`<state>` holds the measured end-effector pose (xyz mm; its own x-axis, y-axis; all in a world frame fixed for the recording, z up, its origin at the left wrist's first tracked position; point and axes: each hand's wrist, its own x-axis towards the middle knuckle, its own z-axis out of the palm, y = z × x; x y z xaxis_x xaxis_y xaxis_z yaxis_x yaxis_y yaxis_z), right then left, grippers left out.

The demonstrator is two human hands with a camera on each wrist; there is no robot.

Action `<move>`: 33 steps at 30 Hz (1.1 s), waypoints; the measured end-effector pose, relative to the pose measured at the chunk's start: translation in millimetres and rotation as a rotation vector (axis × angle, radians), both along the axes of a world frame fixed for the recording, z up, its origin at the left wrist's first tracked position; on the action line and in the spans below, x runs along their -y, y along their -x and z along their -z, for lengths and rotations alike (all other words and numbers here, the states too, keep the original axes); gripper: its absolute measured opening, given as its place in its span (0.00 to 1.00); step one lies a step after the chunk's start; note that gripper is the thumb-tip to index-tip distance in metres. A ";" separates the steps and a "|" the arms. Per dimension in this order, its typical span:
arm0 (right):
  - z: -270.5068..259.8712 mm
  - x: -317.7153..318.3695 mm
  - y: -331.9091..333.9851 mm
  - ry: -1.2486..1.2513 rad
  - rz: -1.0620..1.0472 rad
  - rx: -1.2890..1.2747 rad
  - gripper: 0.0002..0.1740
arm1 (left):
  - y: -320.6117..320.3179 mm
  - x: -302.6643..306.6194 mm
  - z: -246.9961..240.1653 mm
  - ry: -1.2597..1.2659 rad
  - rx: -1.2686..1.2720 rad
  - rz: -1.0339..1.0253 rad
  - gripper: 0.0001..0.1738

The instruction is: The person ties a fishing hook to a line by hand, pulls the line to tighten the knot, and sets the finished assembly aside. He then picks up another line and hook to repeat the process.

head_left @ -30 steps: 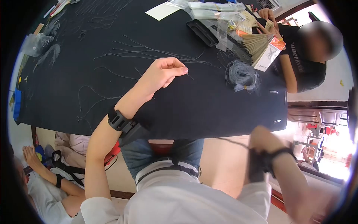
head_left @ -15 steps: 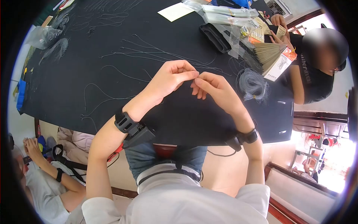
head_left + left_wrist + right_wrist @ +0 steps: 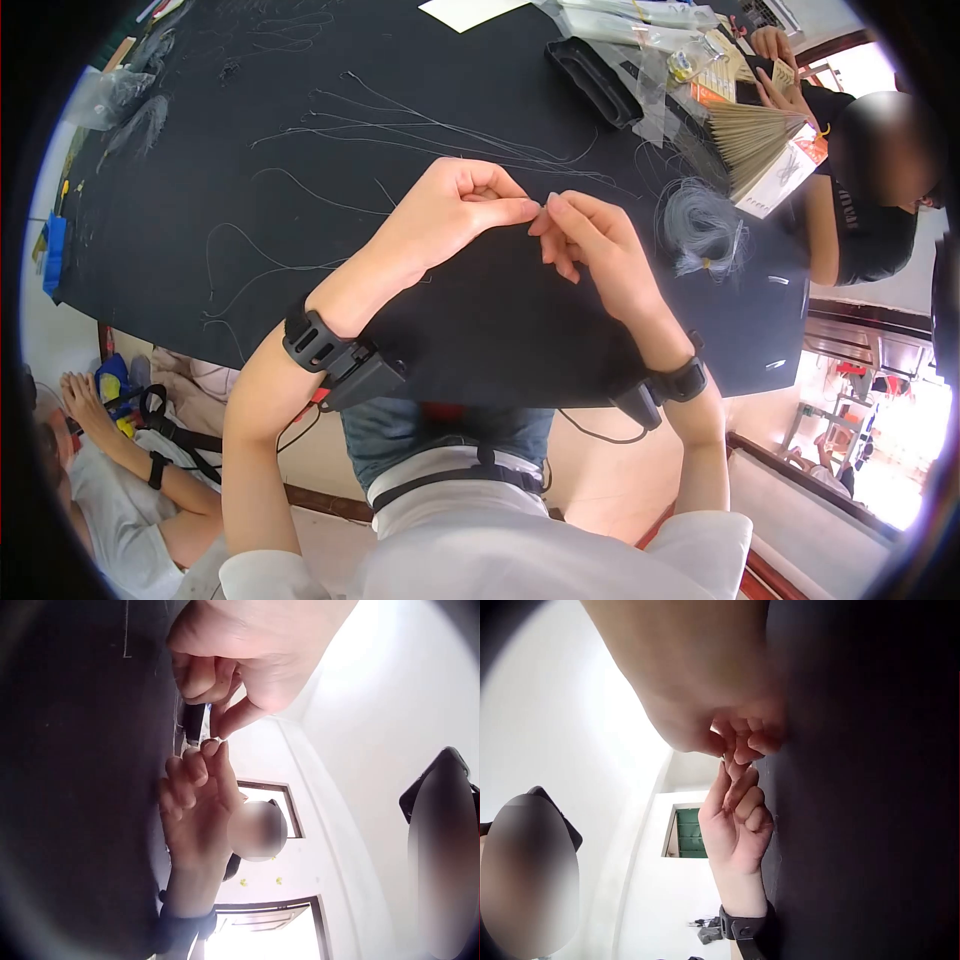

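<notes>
Hands (image 3: 455, 215) (image 3: 602, 245), one pair, joined at the fingertips above the table (image 3: 480, 335).
Left hand: thumb and forefinger closed in a pinch; right hand: likewise. Between them a tiny item (image 3: 723, 758) is gripped, too small to be identified; in the right wrist view it is seen as a pale speck, while in the head view it is almost lost. The right hand's palm side and bent fingers are shown in the left wrist view; the left hand's curled fingers are shown in the right wrist view. Recorded by the head view only: loose strands (image 3: 395, 122) laid beyond the left hand, a coil (image 3: 700, 228) and a black case (image 3: 592, 82). Recorded by the right wrist view only: a green panel (image 3: 691, 832) framed in the wall.
</notes>
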<state>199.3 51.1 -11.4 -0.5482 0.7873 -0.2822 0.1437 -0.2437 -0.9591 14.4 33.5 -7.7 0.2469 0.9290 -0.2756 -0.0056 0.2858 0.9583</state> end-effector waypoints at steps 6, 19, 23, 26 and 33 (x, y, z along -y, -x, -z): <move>0.3 2.3 1.6 -0.027 0.031 0.068 0.17 | -0.9 0.0 2.0 -0.012 -0.033 -0.008 0.06; 1.6 4.5 1.2 -0.044 0.086 0.043 0.12 | -3.2 0.4 4.5 -0.039 -0.097 -0.001 0.07; 2.5 3.9 0.7 -0.001 0.130 0.001 0.12 | -1.9 -0.3 3.2 -0.066 -0.164 0.035 0.07; 2.9 3.4 -0.8 0.038 0.118 -0.015 0.12 | -0.9 0.1 3.9 -0.094 -0.206 0.056 0.08; 4.3 2.7 -3.6 -0.022 0.161 -0.007 0.13 | -2.6 1.0 11.8 -0.199 -0.199 0.066 0.08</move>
